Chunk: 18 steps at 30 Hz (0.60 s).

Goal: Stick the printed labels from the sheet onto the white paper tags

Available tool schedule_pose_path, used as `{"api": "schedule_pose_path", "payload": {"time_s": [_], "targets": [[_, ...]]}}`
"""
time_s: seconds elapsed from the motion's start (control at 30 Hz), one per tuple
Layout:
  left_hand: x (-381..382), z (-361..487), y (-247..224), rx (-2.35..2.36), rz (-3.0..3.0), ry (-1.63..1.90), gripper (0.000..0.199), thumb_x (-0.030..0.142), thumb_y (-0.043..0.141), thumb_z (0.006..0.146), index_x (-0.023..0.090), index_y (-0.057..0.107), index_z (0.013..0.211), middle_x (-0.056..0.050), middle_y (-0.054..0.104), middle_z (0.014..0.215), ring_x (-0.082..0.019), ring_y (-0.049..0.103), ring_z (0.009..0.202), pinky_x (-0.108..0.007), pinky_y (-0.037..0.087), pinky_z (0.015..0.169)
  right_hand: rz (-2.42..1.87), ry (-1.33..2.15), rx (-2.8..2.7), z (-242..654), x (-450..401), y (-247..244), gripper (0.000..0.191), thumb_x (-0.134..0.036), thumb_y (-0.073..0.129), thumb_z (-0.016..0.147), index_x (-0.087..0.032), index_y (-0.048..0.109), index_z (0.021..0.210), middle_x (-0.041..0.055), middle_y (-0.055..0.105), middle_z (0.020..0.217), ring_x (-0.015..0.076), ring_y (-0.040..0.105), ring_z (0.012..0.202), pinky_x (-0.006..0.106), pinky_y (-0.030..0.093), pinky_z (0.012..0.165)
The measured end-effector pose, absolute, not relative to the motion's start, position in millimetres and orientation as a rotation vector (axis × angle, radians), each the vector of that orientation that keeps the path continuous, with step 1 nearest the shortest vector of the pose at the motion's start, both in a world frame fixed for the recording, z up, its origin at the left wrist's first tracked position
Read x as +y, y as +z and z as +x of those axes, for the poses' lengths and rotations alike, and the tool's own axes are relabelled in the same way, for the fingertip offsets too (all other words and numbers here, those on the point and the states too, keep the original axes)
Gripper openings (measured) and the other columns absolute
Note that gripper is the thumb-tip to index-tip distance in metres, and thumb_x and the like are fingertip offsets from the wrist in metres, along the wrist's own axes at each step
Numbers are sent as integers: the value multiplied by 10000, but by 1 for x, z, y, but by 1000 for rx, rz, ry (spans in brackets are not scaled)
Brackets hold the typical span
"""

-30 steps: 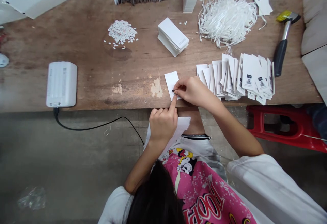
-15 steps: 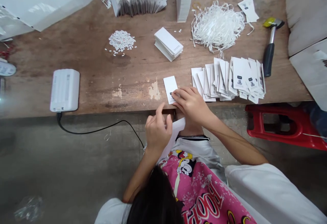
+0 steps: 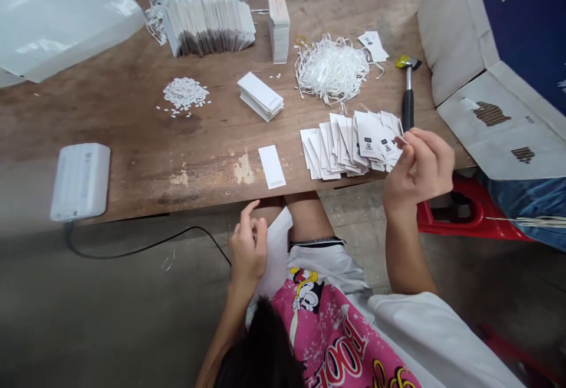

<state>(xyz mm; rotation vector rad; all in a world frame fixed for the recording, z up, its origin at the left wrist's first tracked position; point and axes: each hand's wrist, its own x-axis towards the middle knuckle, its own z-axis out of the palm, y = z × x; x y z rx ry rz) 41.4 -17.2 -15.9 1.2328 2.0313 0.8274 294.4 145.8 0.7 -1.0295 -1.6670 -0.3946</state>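
Observation:
My left hand (image 3: 249, 252) is below the table edge over my lap. Its fingers curl, the index finger juts forward, and it holds a white paper sheet (image 3: 276, 249). My right hand (image 3: 420, 167) is raised by the right end of a spread of white cards (image 3: 340, 146) with black print. Its thumb and index finger are pinched; what is between them, if anything, I cannot make out. One white card (image 3: 272, 167) with small print at its lower edge lies alone near the table edge. Behind it is a short stack of white cards (image 3: 262, 96).
A heap of white strings (image 3: 331, 72) lies behind the cards, with a hammer (image 3: 407, 93) to its right. Small white pieces (image 3: 184, 94) are piled at left, beyond a white power bank (image 3: 81, 181). A cardboard box (image 3: 490, 105) stands at right, above a red stool (image 3: 464, 214).
My right hand has left the single card and moved right to the end of the spread. The card at that spot now shows no black logo. The view has shifted.

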Motion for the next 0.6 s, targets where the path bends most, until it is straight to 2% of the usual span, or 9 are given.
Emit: {"api": "schedule_pose_path", "payload": {"time_s": [0.07, 0.17, 0.23, 0.3, 0.37, 0.43, 0.53, 0.6], "targets": [[-17, 39, -13, 1903, 1141, 856, 402, 366, 362, 942, 211, 499, 1286, 57, 445, 612, -134, 405, 543, -247, 321, 571, -1079, -334, -1787, 307, 137, -10, 280, -203, 543, 922, -218, 659, 1176, 103, 634, 1154, 251, 636, 1034, 420, 534, 884], [-15, 38, -9, 1705, 1044, 924, 391, 381, 368, 938, 206, 498, 1262, 61, 431, 626, -121, 372, 537, -245, 298, 554, -1141, -201, -1853, 299, 105, -17, 449, -218, 550, 898, -212, 530, 1347, 155, 510, 1346, 310, 552, 1188, 473, 506, 933], [-14, 39, -5, 1600, 1029, 974, 389, 382, 381, 933, 197, 480, 1260, 68, 418, 611, -119, 372, 545, -246, 299, 565, -1102, -23, -1837, 279, 79, -11, 472, -183, 510, 895, -225, 504, 1366, 134, 562, 1287, 299, 539, 1208, 491, 478, 976], [-13, 41, -2, 1542, 1053, 992, 388, 378, 379, 937, 197, 462, 1271, 72, 425, 602, -117, 383, 547, -249, 303, 573, -903, 416, -2091, 254, 57, -1, 474, -173, 516, 884, -225, 499, 1355, 118, 603, 1236, 288, 535, 1222, 497, 468, 997], [-14, 43, 2, 1505, 1096, 986, 389, 371, 368, 950, 204, 441, 1293, 65, 474, 628, -120, 432, 584, -250, 335, 610, -700, 692, -2261, 229, 44, 6, 487, -185, 550, 876, -192, 473, 1357, 124, 611, 1231, 283, 498, 1260, 527, 405, 1059], [-16, 44, 5, 1488, 1130, 1001, 390, 357, 360, 958, 214, 420, 1316, 49, 537, 691, -128, 493, 655, -255, 376, 671, -619, 787, -2315, 212, 40, 7, 433, -183, 554, 885, -178, 499, 1314, 106, 656, 1114, 252, 551, 1163, 522, 391, 1054], [-22, 41, 7, 1511, 1192, 1037, 405, 311, 381, 951, 225, 386, 1347, 7, 621, 854, -146, 565, 789, -273, 426, 755, -703, 816, -2287, 201, 41, 2, 274, -162, 532, 900, -184, 602, 1164, 56, 664, 872, 206, 585, 901, 442, 462, 887], [-24, 36, 6, 1610, 1306, 1056, 427, 269, 452, 916, 220, 402, 1338, -32, 640, 999, -170, 583, 933, -311, 432, 869, -761, 888, -2241, 202, 43, 1, 193, -148, 524, 898, -185, 642, 1046, 46, 648, 817, 195, 568, 839, 393, 455, 801]]}}
